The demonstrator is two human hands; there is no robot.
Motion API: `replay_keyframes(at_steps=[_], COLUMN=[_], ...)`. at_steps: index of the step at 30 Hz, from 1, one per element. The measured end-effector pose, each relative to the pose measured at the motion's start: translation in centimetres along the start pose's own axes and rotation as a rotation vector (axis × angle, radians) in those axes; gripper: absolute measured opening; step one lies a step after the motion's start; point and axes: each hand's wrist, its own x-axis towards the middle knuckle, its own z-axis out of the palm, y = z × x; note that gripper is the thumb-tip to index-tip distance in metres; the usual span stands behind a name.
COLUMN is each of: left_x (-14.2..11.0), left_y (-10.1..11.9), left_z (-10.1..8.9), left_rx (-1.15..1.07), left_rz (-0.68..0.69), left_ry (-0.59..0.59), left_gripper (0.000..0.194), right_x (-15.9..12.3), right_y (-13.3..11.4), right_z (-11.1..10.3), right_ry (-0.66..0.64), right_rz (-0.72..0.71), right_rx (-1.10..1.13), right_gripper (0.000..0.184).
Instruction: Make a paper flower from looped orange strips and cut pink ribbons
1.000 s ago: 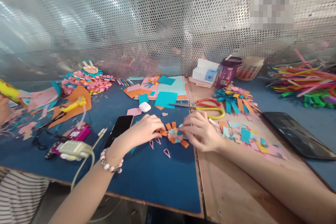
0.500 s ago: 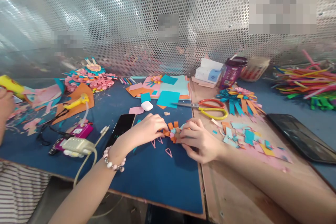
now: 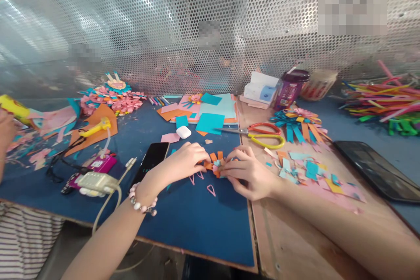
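An orange paper flower [image 3: 216,164] with a pale blue and pink centre lies low over the blue tabletop, between my two hands. My left hand [image 3: 190,157], with a beaded bracelet at its wrist, pinches the flower's left edge. On the other side, my right hand [image 3: 246,173] has its bent fingers closed at the flower's right edge, hiding part of it. Just below the flower are several pink paper loops [image 3: 211,190]. Scissors [image 3: 259,133] with red and yellow handles rest beyond my right hand, their blades over a blue paper square [image 3: 210,123].
A phone [image 3: 154,159] lies beside my left forearm. Further left are a yellow glue gun [image 3: 96,127], a power strip [image 3: 95,181] and another person's hand [image 3: 5,133]. Paper scraps [image 3: 311,173] and a larger phone [image 3: 377,170] lie right. A purple cup [image 3: 291,89] stands behind.
My right hand has shifted slightly up, its fingers a little differently placed on the flower's right edge. My left hand stays in its place on the flower.
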Motion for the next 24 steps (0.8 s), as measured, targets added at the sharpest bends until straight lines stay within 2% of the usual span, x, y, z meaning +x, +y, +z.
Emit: replay_keyframes(at_steps=[3,7,9,15,24], left_x=[-0.1,0.0,0.0,0.2,0.3], left_y=[0.1,0.1,0.0,-0.1,0.2], left_z=[-0.1,-0.1,0.1,0.8,0.8], left_rx=[-0.019,-0.061,-0.082,-0.059,-0.077], left_rz=[-0.001,-0.073,-0.11,-0.173,-0.171], left_ry=[0.03,0.179,0.205,0.122,0.065], left_gripper=[0.016,0.027,0.027,0.032,0.033], right_x=[0.0,-0.1,-0.2,-0.2,-0.2], right_y=[0.0,0.1,0.1,0.1,0.2], right_z=[0.0,0.0,0.0,0.2,0.3], right_ry=[-0.013,0.0,0.004,0.016,0.034], right_rz=[0.008,0.003,0.006,0.004,-0.014], right_rx=[-0.006,-0.004,-0.002,0.007,0.012], right_gripper=[0.026,0.027,0.026,0.026,0.025])
